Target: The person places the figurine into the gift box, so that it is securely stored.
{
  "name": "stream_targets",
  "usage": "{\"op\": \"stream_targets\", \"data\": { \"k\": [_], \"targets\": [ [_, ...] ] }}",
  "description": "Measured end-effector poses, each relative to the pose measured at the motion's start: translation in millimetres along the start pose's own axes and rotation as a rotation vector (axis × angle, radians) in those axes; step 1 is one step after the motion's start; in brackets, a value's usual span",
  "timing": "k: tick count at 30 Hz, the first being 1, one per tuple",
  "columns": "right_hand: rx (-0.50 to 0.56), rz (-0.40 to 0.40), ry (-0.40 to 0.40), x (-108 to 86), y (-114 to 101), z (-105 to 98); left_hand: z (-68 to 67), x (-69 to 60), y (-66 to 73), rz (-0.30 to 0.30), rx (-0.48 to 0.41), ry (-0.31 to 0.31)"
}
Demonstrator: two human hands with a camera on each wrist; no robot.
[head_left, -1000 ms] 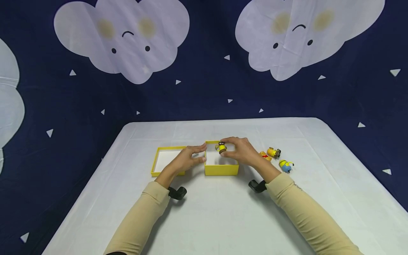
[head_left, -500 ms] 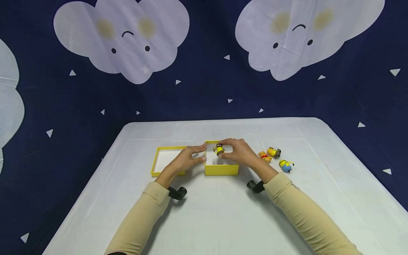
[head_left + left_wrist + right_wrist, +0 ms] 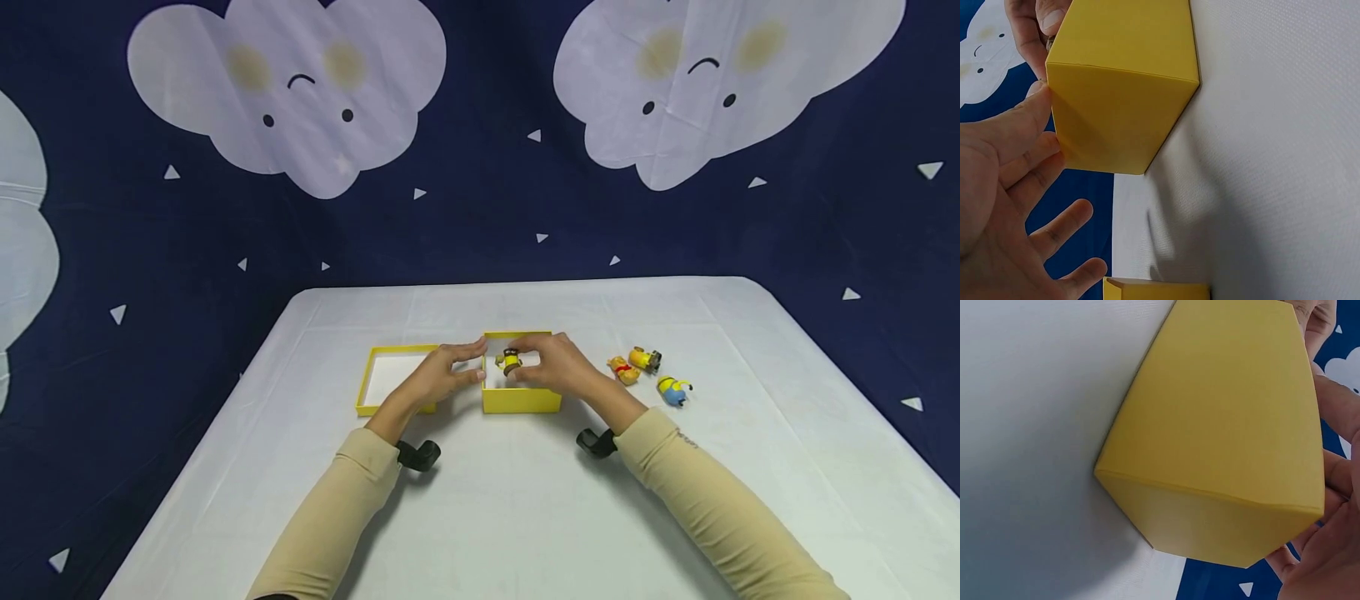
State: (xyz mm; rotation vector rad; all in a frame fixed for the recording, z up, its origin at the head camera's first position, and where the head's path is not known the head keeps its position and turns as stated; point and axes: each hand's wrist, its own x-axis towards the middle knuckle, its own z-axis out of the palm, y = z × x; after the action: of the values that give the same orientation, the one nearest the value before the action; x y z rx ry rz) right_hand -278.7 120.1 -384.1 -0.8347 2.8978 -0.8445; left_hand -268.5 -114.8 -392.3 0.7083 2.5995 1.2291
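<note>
My right hand [image 3: 562,367] reaches over the right wall of a yellow open-topped box [image 3: 521,402] and pinches a small yellow Minion figurine [image 3: 512,362] with dark goggles and a brown lower body. The figurine is tilted inside the box, below its rim; something small and yellowish beside it is too small to tell. My left hand [image 3: 442,375] touches the box's left rim with extended fingers and thumb. In the left wrist view, its fingers [image 3: 1060,225] are spread, two lying apart from the box. In the right wrist view the box wall [image 3: 1216,412] hides the figurine.
Left of the box lies a shallow yellow lid [image 3: 390,371] with a white inside. On the right are an orange bear figurine with red [image 3: 624,370], a yellow figurine [image 3: 644,359] and a blue-and-yellow Minion figurine [image 3: 673,391]. White cloth covers the table [image 3: 495,517].
My right hand has moved left and lowered the Minion figurine deeper into the box, and the figurine has tilted. The left hand and the box have stayed in place.
</note>
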Motion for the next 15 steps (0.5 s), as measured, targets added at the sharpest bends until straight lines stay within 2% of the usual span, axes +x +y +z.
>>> {"op": "stream_targets", "data": {
  "k": [15],
  "targets": [
    [-0.007, 0.024, -0.039, 2.8, -7.0, 5.1, -0.6, -1.2, 0.2, 0.011, -0.013, -0.011]
  ]
}}
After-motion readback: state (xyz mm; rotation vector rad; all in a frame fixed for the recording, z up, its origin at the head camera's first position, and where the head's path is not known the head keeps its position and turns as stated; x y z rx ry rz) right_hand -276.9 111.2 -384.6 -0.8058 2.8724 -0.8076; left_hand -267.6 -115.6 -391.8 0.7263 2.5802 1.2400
